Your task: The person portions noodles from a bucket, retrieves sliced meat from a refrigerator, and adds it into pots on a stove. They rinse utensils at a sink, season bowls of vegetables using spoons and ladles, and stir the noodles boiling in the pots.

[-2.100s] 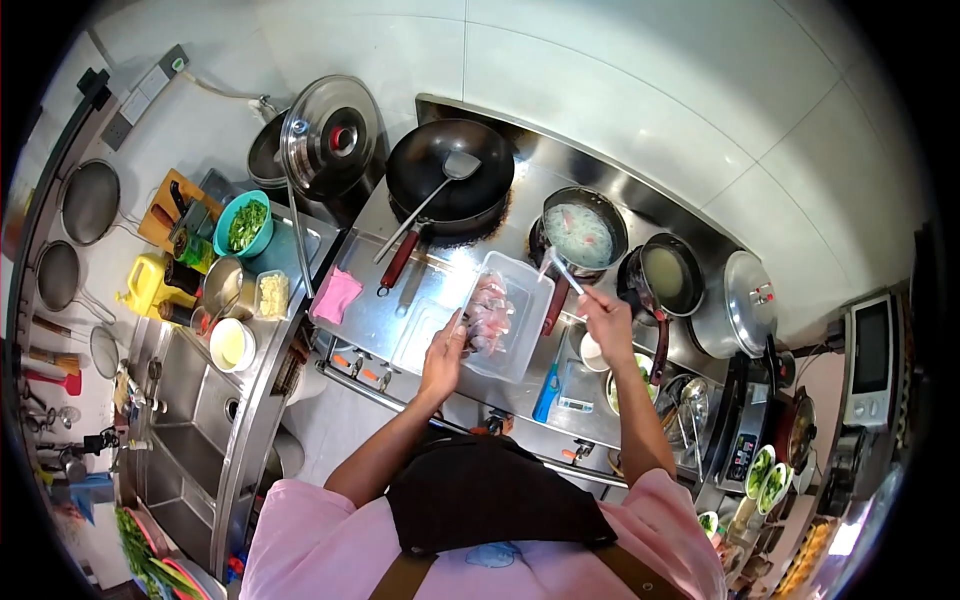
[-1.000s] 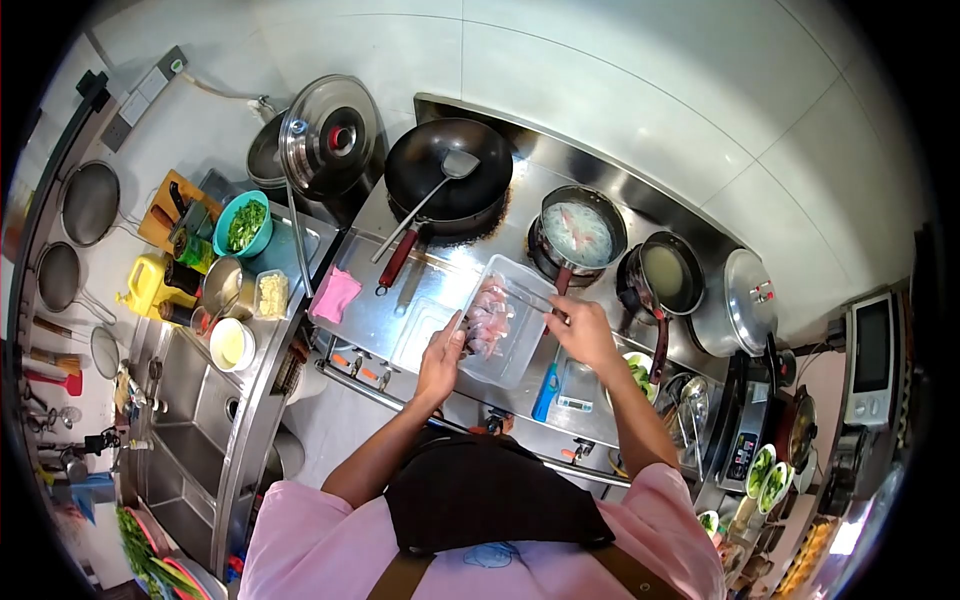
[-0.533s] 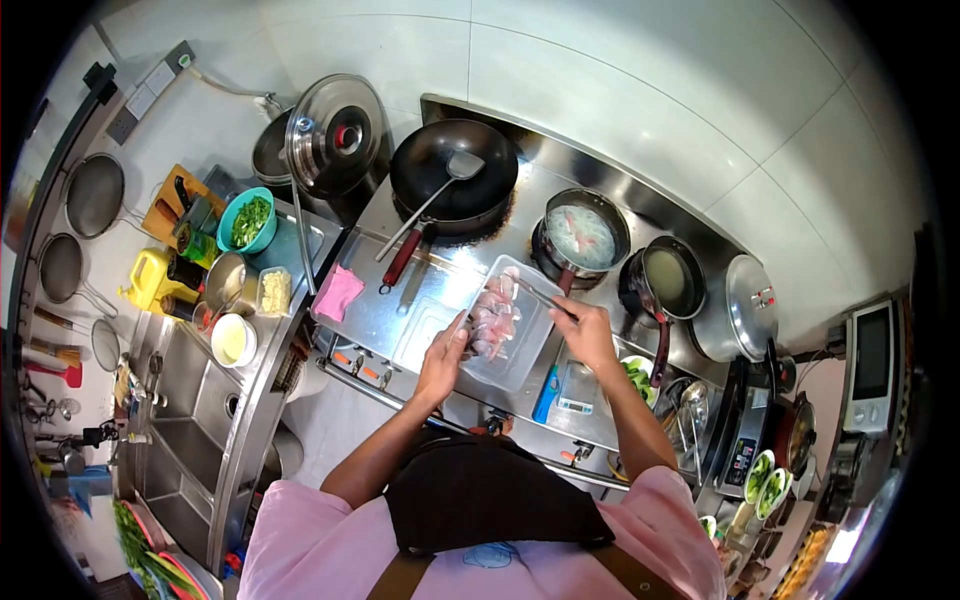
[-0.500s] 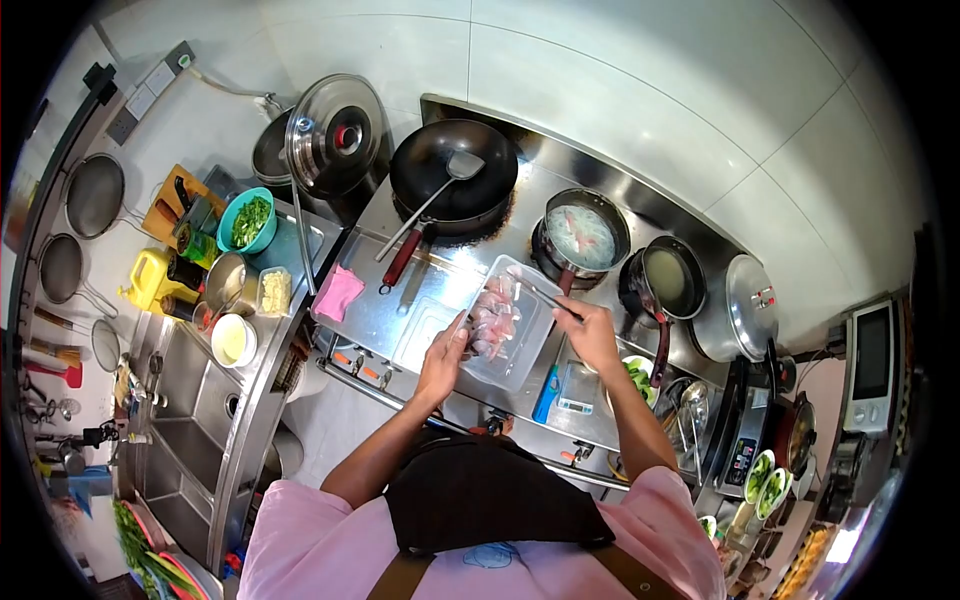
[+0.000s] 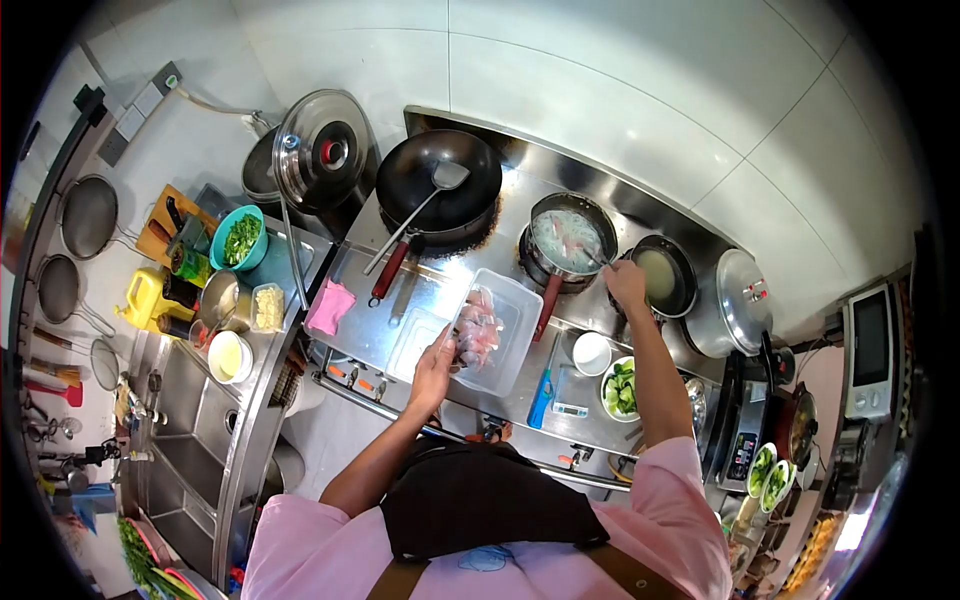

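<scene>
My left hand (image 5: 433, 370) grips the left side of a clear plastic container (image 5: 516, 340), tilted over the steel counter. Pale pink raw slices, apparently fish (image 5: 478, 330), lie in it, bunched toward that hand. My right hand (image 5: 627, 283) is closed on a thin utensil (image 5: 596, 259), chopsticks or tongs, at the right rim of a saucepan (image 5: 540, 203). The utensil's tip reaches over the pan; its exact kind is unclear. Cloudy white liquid (image 5: 566, 232) with a few pinkish slices fills the pan, whose red-brown handle (image 5: 547, 308) points toward me.
A black wok (image 5: 400, 175) with a spatula (image 5: 450, 176) stands left, a smaller pan (image 5: 660, 272) right. Nearer are a white bowl (image 5: 592, 353), a bowl of greens (image 5: 620, 388), a blue-handled tool (image 5: 541, 400) and a pink cloth (image 5: 331, 307). A sink (image 5: 200, 440) lies left.
My right hand has moved from over the container to the saucepan's right rim, taking the utensil along. The left hand still holds the container. The white bowl, hidden before, now shows.
</scene>
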The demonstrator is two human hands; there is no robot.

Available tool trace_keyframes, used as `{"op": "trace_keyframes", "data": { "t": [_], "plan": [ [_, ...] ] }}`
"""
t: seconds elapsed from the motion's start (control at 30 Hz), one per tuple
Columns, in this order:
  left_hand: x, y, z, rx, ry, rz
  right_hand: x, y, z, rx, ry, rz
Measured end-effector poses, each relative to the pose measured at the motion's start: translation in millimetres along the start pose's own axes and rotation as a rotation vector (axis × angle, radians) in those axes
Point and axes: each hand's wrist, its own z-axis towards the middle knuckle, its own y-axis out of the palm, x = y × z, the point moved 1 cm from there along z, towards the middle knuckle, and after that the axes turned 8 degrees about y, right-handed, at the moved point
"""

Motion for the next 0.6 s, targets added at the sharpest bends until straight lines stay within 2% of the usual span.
{"op": "trace_keyframes", "data": {
  "t": [0.03,0.13,0.27,0.37,0.43,0.5,0.6],
  "plan": [
    [3.2,0.2,-1.8,0.000,-0.001,0.011,3.8,6.8,6.2,-0.048,0.009,-0.087],
    [3.9,-1.5,-2.5,0.003,0.025,0.046,-12.3,-5.2,-1.7,0.082,0.068,-0.067],
    [-2.6,-6.6,-2.0,0.004,0.031,0.043,-39.0,-38.2,-39.5,0.208,0.026,0.134],
    [-9.6,-9.1,2.4,0.011,0.056,0.055,-73.6,-63.6,-94.5,0.000,-0.123,0.399],
    [-11.8,-9.3,3.3,0.006,0.068,0.056,-93.2,-59.5,-132.2,-0.136,-0.296,0.487],
    [-4.4,-7.8,0.5,0.003,0.071,0.019,-122.1,-67.3,-169.6,-0.258,-0.357,0.426],
    [-3.7,-6.9,2.1,-0.019,0.107,0.041,-137.5,-54.0,-187.7,-0.272,-0.411,0.249]
  ]
}}
